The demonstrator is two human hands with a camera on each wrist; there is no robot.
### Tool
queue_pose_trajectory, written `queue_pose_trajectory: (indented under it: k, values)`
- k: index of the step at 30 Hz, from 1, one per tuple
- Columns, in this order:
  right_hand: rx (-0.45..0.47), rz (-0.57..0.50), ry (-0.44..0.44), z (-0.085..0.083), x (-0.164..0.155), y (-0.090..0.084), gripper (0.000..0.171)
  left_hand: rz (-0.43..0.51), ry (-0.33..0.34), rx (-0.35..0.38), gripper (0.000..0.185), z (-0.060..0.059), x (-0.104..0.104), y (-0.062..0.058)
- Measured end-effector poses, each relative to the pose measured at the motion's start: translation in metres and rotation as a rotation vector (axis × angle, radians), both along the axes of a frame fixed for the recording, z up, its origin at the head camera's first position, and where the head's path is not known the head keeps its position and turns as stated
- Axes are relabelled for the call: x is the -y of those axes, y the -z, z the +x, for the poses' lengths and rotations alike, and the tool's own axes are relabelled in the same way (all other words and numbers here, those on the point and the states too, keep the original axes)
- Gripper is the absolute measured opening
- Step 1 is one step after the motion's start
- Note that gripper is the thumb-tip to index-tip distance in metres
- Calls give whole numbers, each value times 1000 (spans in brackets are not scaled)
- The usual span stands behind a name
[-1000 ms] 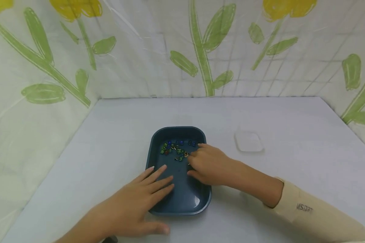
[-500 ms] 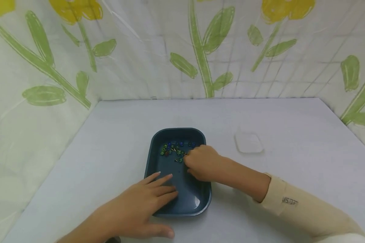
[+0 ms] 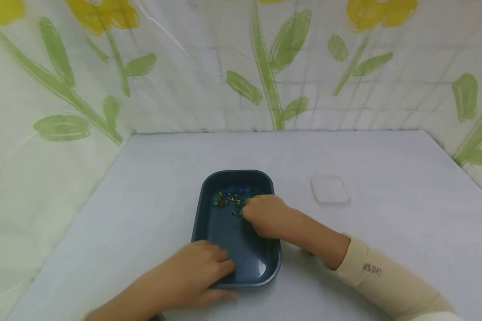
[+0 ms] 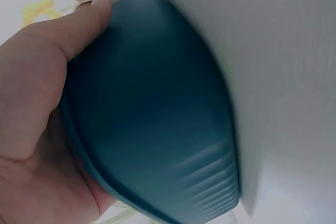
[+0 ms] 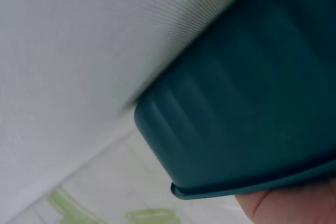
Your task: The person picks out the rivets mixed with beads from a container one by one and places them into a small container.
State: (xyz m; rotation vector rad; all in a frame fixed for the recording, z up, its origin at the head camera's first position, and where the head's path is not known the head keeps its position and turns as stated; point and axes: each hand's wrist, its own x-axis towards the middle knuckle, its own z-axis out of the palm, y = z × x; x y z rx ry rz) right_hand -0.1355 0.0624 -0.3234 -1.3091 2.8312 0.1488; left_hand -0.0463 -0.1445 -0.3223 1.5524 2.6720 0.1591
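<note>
A dark blue tray [image 3: 225, 232] sits mid-table with several small green, blue and gold beads [image 3: 229, 198] at its far end. My left hand [image 3: 201, 269] grips the tray's near-left corner, fingers curled over the rim and thumb along the front wall. In the left wrist view that thumb [image 4: 79, 24] presses the tray's outer wall [image 4: 157, 108]. My right hand [image 3: 265, 216] lies inside the tray, knuckles up, fingers curled down at the near edge of the beads; its fingertips are hidden. The right wrist view shows only the tray's wall [image 5: 252, 103].
A small clear square lid [image 3: 329, 189] lies on the white table [image 3: 385, 178] to the right of the tray. A curtain with green stems and yellow flowers [image 3: 265, 67] closes off the back and both sides.
My left hand drew back from lying flat across the tray floor and curled round the near rim. My right hand shifted slightly left among the beads.
</note>
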Motion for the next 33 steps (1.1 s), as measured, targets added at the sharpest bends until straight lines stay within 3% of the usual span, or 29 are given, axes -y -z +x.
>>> queue_pose_trajectory:
  k: [7, 33]
  values:
    - [-12, -113, -49, -3, -3, 3, 20, 2, 12, 111, 28, 3, -6, 4]
    - [16, -105, -54, -3, 1, 4, 22, 64, 27, 135, 27, 2, -6, 9]
